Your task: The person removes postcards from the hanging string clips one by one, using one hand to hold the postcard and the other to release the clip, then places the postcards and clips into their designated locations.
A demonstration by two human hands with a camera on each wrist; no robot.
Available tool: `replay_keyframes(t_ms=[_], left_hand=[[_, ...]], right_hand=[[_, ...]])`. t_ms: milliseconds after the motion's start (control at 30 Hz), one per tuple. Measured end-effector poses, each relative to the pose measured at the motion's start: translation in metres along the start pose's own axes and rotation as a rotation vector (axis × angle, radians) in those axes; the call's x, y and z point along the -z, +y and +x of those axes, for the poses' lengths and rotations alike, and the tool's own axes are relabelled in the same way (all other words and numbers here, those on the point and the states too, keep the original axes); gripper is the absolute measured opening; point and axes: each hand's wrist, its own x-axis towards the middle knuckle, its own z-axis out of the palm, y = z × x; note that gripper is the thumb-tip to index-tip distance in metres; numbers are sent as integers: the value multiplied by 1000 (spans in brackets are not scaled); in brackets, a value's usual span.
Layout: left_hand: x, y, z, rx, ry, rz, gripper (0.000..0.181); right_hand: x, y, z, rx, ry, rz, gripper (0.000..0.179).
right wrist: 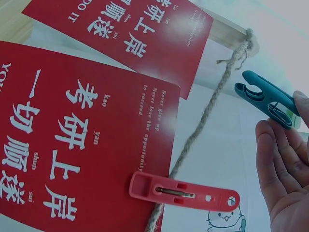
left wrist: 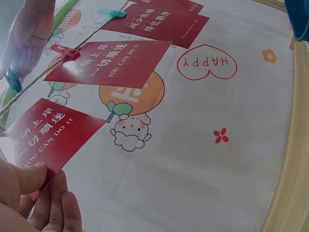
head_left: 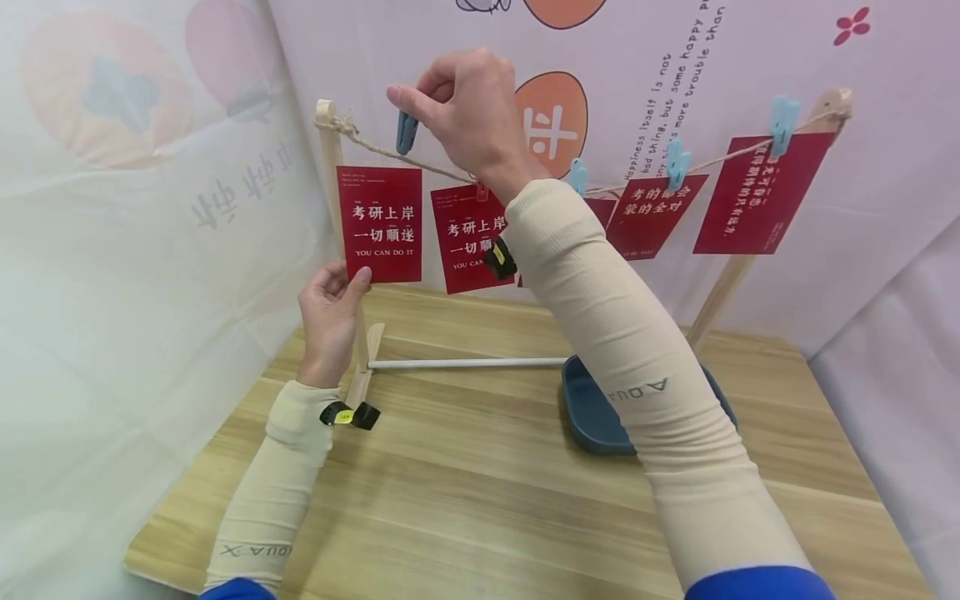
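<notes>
My left hand (head_left: 330,321) holds a red card (head_left: 380,221) by its lower left corner, thumb in front and fingers behind. The card's top edge lies just below a twine line (head_left: 397,156). Higher up, my right hand (head_left: 476,108) pinches a blue-green clothespin (right wrist: 270,99) by its handle end, its tip pointing down close to the twine in the head view. To the right hangs a second red card (right wrist: 96,125), fastened to the twine by a red clothespin (right wrist: 188,192).
More red cards hang further right under light blue clothespins (head_left: 677,162). The twine runs between wooden posts (head_left: 330,150), with a white rod (head_left: 468,363) low between them. A dark blue basin (head_left: 596,433) stands on the wooden table (head_left: 465,500), partly behind my right forearm.
</notes>
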Motion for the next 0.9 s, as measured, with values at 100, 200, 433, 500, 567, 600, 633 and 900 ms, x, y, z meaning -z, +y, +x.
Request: replay_keyframes(t_ms=[100, 200, 433, 500, 567, 600, 633, 900], left_hand=[[0, 0, -1, -3, -1, 0, 11], [1, -1, -2, 5, 0, 5, 11], [0, -3, -2, 26, -14, 36, 11], [0, -4, -3, 23, -22, 32, 11], [0, -5, -3, 21, -26, 25, 10], [0, -6, -4, 19, -27, 25, 10], [0, -6, -4, 20, -28, 22, 10], [0, -10, -7, 55, -24, 14, 12]], right_hand=[[2, 1, -1, 21, 6, 14, 34], [3, 3, -2, 40, 11, 34, 36], [6, 7, -6, 33, 13, 64, 42], [7, 7, -7, 33, 10, 64, 42], [8, 7, -8, 35, 6, 65, 42], [8, 8, -8, 38, 6, 66, 42], [9, 8, -9, 44, 8, 68, 42], [15, 14, -17, 43, 23, 91, 43]])
